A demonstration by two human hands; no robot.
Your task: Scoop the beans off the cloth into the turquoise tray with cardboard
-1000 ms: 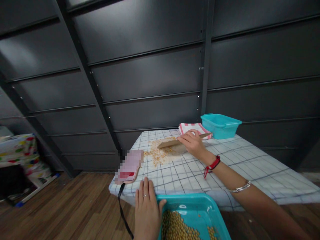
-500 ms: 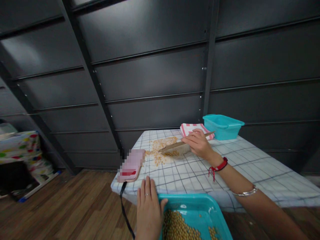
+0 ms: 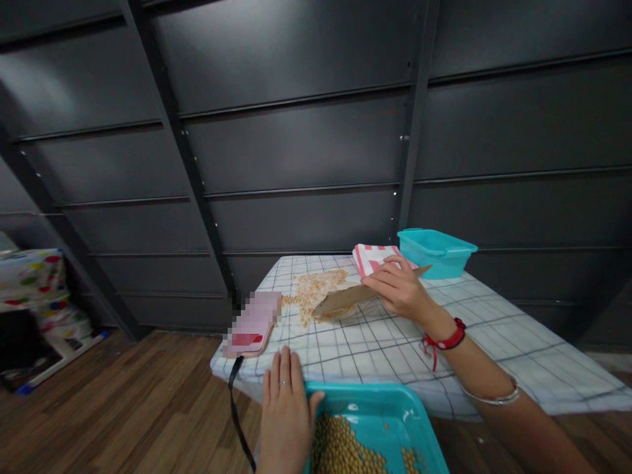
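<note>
My right hand (image 3: 397,286) is closed around a piece of brown cardboard (image 3: 340,301), tilted over the tablecloth. Its lower edge is by scattered yellow beans (image 3: 316,289), partly hiding them. My left hand (image 3: 286,408) is at the left side of a turquoise plastic tray (image 3: 365,393) at the table's front edge. Its thumb lies over the rim while the other fingers stretch forward along the outside. Inside the tray lies a heap of yellowish beans (image 3: 343,447), mostly on the left, with a smaller group at the right. The tray's near end is out of frame.
Left of the beans, a pink phone-like device (image 3: 254,326), partly pixelated, has a black strap (image 3: 237,408) hanging off the table. A folded pink-and-white cloth (image 3: 370,257) and a second turquoise basin (image 3: 437,253) stand at the back. Dark panels (image 3: 296,158) rise behind the checked tablecloth (image 3: 385,355).
The cardboard has turned so that more of its broad face shows, still in my right hand. My left hand remains at the tray. The view has shifted slightly.
</note>
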